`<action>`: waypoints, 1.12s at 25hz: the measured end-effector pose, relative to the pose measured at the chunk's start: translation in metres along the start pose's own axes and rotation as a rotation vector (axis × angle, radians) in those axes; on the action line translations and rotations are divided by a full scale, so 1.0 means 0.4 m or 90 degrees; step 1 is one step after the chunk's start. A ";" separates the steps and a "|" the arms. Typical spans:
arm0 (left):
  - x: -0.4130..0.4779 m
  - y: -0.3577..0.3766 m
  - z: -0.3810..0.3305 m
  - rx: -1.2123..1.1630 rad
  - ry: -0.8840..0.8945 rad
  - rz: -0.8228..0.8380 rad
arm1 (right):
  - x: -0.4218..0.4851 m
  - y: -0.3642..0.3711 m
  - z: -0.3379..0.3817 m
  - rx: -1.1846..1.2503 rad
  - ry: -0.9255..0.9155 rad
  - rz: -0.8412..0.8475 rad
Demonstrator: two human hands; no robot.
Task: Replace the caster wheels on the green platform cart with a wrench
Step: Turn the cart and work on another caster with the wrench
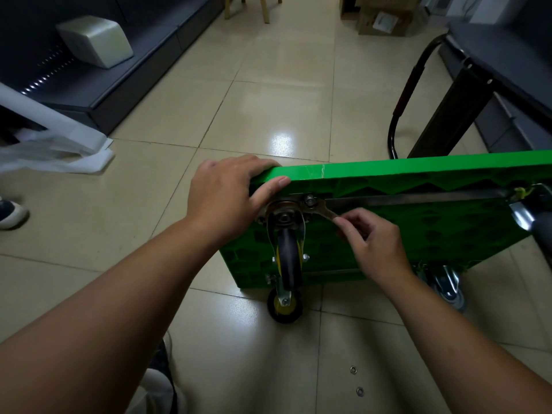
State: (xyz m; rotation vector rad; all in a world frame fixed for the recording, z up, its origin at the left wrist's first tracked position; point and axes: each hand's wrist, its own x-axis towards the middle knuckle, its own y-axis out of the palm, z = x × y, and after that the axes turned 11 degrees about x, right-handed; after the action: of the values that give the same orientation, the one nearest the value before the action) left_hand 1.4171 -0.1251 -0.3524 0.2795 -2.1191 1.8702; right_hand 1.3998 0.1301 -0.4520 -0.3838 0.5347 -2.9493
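Observation:
The green platform cart stands on its side on the tiled floor, underside facing me. My left hand grips its upper left corner, thumb on the underside. A black caster wheel with a yellow hub hangs from a metal plate near that corner. A steel wrench sits on a bolt at the plate's right side. My right hand pinches the wrench's handle end. A second caster sticks out below the cart's bottom edge. A grey caster sits at the lower right.
Two small washers lie on the floor near me. The cart's black handle loops up behind it beside a dark table leg. White plastic wrap lies at the left, with a shoe beside it. Cardboard boxes stand far back.

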 end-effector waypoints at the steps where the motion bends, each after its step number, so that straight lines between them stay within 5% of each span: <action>1: 0.000 0.000 0.000 0.000 0.001 0.003 | 0.003 -0.008 0.003 -0.022 -0.018 -0.004; 9: 0.000 -0.005 -0.003 -0.005 0.000 0.004 | 0.029 -0.082 0.111 -0.273 -0.134 -0.005; 15: -0.002 -0.011 -0.008 -0.009 0.001 0.013 | 0.099 -0.109 0.357 -0.681 -0.132 0.136; 18: -0.003 -0.014 -0.006 -0.011 0.001 0.021 | 0.089 -0.105 0.389 -0.732 -0.153 0.164; 21: -0.003 -0.011 -0.005 -0.012 -0.002 0.019 | 0.041 -0.141 0.336 -0.611 -0.085 0.131; 25: -0.001 -0.009 -0.005 -0.010 -0.005 0.021 | -0.017 -0.152 0.190 -0.126 0.101 0.115; 28: 0.000 -0.007 -0.004 -0.008 -0.007 0.018 | -0.045 -0.117 0.112 -0.020 0.102 0.040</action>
State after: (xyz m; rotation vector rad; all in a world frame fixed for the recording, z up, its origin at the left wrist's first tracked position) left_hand 1.4182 -0.1238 -0.3498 0.2594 -2.1525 1.8743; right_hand 1.4257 0.1619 -0.3985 -0.1311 0.5999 -2.9294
